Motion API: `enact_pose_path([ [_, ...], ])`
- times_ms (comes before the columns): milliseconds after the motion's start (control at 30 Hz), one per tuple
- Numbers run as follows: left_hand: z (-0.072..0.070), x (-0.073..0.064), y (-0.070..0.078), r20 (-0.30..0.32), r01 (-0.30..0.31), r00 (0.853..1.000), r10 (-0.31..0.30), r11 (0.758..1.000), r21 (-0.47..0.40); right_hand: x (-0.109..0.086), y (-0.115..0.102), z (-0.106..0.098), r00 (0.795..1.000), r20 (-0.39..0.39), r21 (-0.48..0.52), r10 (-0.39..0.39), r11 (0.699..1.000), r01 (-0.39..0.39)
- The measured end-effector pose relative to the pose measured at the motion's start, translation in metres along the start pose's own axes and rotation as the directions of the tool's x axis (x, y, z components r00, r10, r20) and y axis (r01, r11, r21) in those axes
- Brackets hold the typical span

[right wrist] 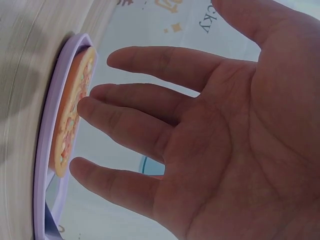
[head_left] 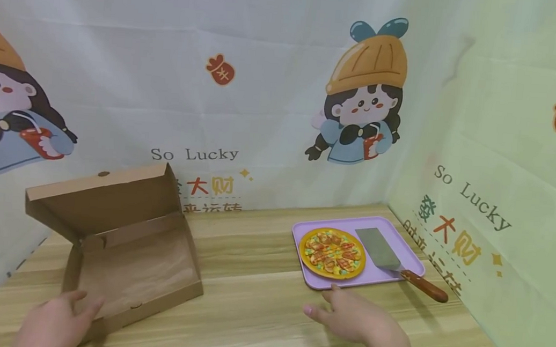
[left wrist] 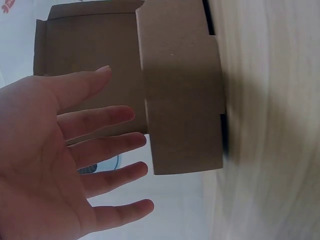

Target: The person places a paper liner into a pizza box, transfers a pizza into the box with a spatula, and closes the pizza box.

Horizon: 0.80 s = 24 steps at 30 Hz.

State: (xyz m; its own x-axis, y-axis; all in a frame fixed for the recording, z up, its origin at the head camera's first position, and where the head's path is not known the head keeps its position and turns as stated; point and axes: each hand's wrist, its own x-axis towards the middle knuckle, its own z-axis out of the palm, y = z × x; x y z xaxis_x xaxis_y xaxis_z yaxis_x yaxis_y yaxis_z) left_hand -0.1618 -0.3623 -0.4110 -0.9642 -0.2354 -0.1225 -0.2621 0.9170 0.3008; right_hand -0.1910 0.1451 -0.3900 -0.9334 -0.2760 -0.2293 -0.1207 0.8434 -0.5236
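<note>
My left hand [head_left: 58, 319] is at the near left corner of a cardboard pizza box [head_left: 141, 260], whose lid [head_left: 106, 202] stands raised. In the left wrist view its fingers are spread and hold nothing; whether it touches the box I cannot tell. My right hand [head_left: 357, 319] hovers near the front edge of a purple tray [head_left: 308, 279], fingers extended and holding nothing. On the tray lie a toy pizza [head_left: 332, 253] with an orange crust and a spatula [head_left: 379, 249] with a broad metal blade. The spatula's wooden handle [head_left: 425, 286] juts past the tray's right edge.
The wooden table [head_left: 234, 310] lies under everything. A printed cloth [head_left: 273, 98] hangs behind it, and another cloth wall [head_left: 515, 174] closes off the right side close to the tray and handle. The raised lid reaches up near the back cloth.
</note>
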Motion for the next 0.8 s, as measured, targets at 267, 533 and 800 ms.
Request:
enact_pose_path([
  [267, -0.005, -0.004, 0.012, -0.006, -0.045, 0.999, 0.045, 0.999, 0.017, 0.001, 0.001, 0.000, 1.000, 0.000, -0.009, 0.000, 1.000, 0.000],
  [533, 0.000, -0.008, 0.038, -0.061, -0.111, 0.992, 0.113, 0.993, 0.037, 0.001, 0.001, -0.001, 1.000, -0.011, 0.003, -0.006, 1.000, 0.006],
  [800, 0.003, -0.017, 0.081, -0.081, -0.212, 0.972, 0.219, 0.973, 0.086, 0.000, 0.003, -0.004, 0.998, -0.050, -0.007, -0.036, 0.999, 0.036],
])
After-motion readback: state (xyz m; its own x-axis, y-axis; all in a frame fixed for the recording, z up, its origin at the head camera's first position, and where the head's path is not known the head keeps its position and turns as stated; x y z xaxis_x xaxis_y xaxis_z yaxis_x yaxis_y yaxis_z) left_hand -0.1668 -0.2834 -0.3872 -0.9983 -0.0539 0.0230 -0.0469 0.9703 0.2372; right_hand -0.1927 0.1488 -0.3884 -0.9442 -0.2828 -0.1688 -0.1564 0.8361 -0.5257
